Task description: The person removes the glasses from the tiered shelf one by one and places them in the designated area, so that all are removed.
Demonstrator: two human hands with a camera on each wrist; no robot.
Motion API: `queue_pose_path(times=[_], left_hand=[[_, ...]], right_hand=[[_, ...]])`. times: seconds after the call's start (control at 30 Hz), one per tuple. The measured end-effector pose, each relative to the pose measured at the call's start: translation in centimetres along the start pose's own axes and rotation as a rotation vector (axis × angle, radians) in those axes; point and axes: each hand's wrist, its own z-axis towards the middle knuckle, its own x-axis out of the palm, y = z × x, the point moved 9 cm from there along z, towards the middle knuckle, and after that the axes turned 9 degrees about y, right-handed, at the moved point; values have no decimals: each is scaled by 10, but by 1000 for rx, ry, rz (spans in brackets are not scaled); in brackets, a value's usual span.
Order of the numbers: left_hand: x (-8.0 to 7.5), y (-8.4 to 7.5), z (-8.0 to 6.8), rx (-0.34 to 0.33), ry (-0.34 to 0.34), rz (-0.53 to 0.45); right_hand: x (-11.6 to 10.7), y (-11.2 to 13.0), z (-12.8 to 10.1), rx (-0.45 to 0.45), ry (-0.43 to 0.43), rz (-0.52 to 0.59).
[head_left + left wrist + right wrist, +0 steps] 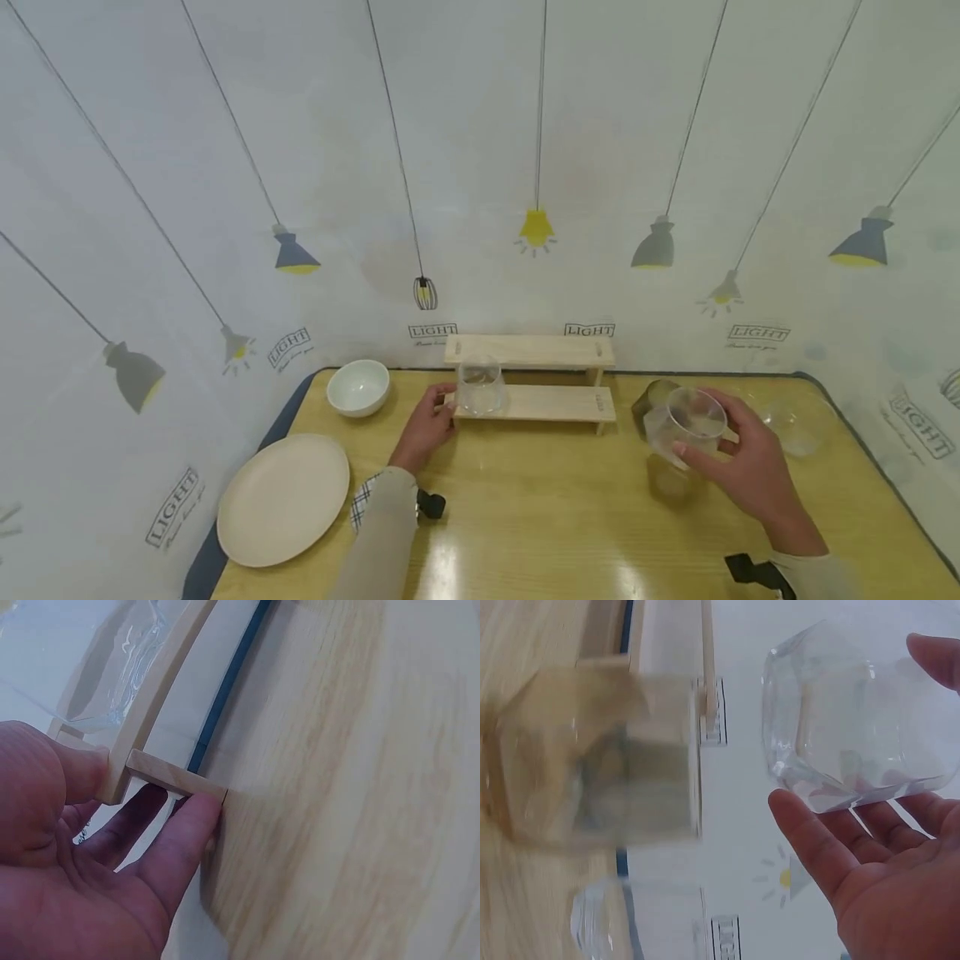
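Observation:
A two-step wooden rack stands near the wall. At its left end my left hand grips the lower step, thumb by the board and fingers at the short leg. A clear faceted glass sits on that step's left end. Over the table at the right, my right hand holds another clear glass, its thumb on one side and fingers on the other. An amber-tinted glass stands close by, partly hidden behind the held glass in the head view.
Further right is clear glassware, one glass showing in the right wrist view. A white bowl and a large beige plate lie on the left of the wooden table. The lamp-printed wall rises behind.

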Motion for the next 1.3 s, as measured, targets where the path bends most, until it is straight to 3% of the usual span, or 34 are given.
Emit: queue_pose_path(times=[0.3, 0.53, 0.77, 0.97, 1.1, 1.3], left_hand=[[-1, 2, -4, 19, -3, 48], [-2, 0, -3, 1, -8, -13], [-1, 6, -4, -6, 14, -22], [-2, 6, -2, -14, 8, -21], [0, 6, -2, -15, 14, -23], [0, 5, -3, 15, 5, -6]], right_hand=[[-51, -47, -24, 70, -112, -2], [-71, -94, -36, 198, -147, 3], [-67, -128, -61, 362, -77, -41], [-47, -147, -63, 465, 86, -133], [-41, -154, -63, 483, 118, -152], [-33, -159, -64, 439, 132, -148]])
